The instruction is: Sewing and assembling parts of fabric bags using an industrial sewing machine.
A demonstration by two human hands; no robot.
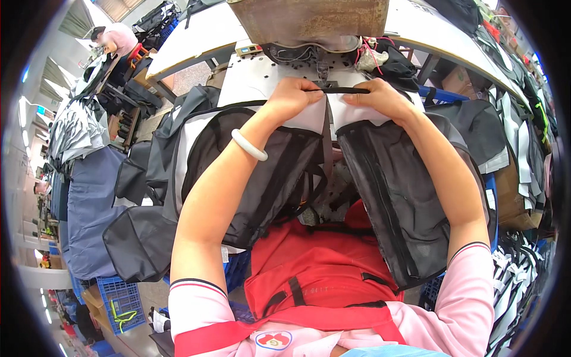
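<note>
My left hand [291, 100] and my right hand [380, 101] are both closed on a black binding strip [344, 91], which stretches between them along the far edge of a sewn fabric piece. Below the strip the fabric is white, with a gap between two sides. The left mesh panel [253, 157] hangs under my left arm. On the right, another mesh panel [410, 214] with a dark zipper band droops over my lap. Just beyond my hands stands a sewing machine [309, 21]; its needle area [323, 71] is close to the strip, and I cannot tell whether they touch.
A white worktable [190, 50] spreads behind the machine, with dark scraps nearby. Grey fabric pieces [143, 238] lie on the left above a blue crate [122, 303]. Piled cut panels [517, 285] stand at the right. Another person [119, 38] sits at far left.
</note>
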